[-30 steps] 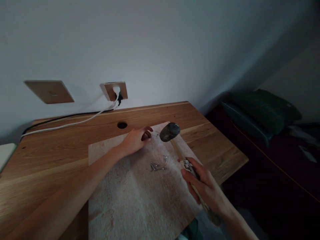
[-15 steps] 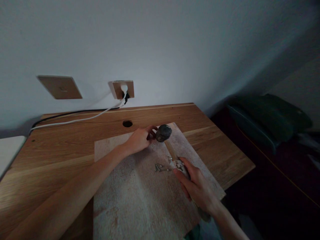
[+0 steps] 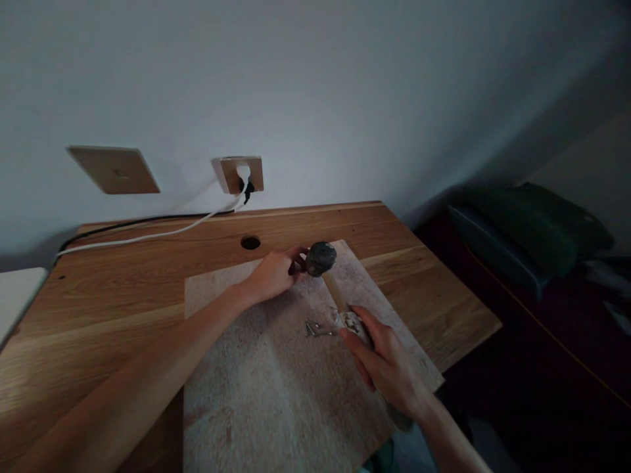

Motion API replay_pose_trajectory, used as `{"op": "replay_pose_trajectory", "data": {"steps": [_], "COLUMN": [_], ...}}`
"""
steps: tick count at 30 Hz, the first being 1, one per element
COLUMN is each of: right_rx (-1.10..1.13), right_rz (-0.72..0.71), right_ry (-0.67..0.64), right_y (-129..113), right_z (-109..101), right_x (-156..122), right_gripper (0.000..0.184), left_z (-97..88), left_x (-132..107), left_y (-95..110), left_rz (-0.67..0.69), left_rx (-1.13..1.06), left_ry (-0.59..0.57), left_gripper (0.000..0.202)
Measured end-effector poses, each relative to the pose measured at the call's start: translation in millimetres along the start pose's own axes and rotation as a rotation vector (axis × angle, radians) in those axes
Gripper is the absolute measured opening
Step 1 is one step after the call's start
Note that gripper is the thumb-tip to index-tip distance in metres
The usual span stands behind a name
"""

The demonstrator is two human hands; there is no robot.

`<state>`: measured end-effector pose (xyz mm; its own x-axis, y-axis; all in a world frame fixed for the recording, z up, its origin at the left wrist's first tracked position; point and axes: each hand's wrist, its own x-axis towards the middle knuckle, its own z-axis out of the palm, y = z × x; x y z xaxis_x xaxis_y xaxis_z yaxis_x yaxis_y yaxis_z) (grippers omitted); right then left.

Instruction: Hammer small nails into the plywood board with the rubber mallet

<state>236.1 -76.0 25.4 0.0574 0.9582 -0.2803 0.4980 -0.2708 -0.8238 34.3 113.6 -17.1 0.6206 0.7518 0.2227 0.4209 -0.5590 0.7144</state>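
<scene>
My right hand [image 3: 387,358] is wrapped round the worn, pale-wrapped handle of a hammer [image 3: 321,258]. Its dark, blunt head is over the far part of a wooden board [image 3: 256,394]. Beside the head, to its left, my left hand [image 3: 276,272] is closed, with thumb and fingers drawn together at the board. Whatever these fingertips pinch is hidden behind the hammer head. Several nails [image 3: 315,328] lie loose on the board, just left of the hammer handle.
The board lies on a wooden desk [image 3: 419,289] with a round cable hole [image 3: 250,243]. A white cable [image 3: 142,240] and a black cable run along the back to a wall socket [image 3: 241,174]. Right of the desk is a green cushion [image 3: 517,230]. A white object [image 3: 20,295] stands at left.
The hands and hammer keep nearly the same pose. The whole view has shifted very slightly; the hammer head stays beside my left fingertips.
</scene>
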Motion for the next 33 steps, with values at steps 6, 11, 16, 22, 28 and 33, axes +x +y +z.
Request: {"op": "replay_pose_trajectory", "data": {"steps": [6,11,16,22,28,33], "right_rx": [0.007,-0.002,0.024,-0.016,-0.002,0.041], "right_rz": [0.014,-0.018,0.028,0.058,0.110,0.113], "right_ry": [0.002,-0.001,-0.020,0.093,0.076,0.048], "right_y": [-5.1,-4.4,4.7,28.4,35.8,31.7], "right_z": [-0.1,1.0,-1.2,-15.6,-24.8,-25.3], "right_x": [-0.9,-0.3,-5.6,-22.2,-28.6,-23.2], "right_gripper": [0.038,0.036,0.040,0.053,0.051,0.047], "left_z": [1.0,0.3,0.9,-0.8,-2.2,-2.2], "left_x": [-0.7,-0.4,0.4,0.8,-2.6,-3.0], "left_y": [-0.7,0.7,-1.5,1.7,5.3,2.4], "left_rz": [0.004,0.003,0.015,0.053,0.081,0.050], "left_rx": [0.005,-0.014,-0.080,0.018,-0.022,-0.068], "left_ry": [0.008,0.022,0.005,0.098,0.095,0.101], "left_gripper": [0.038,0.036,0.040,0.020,0.032,0.035]}}
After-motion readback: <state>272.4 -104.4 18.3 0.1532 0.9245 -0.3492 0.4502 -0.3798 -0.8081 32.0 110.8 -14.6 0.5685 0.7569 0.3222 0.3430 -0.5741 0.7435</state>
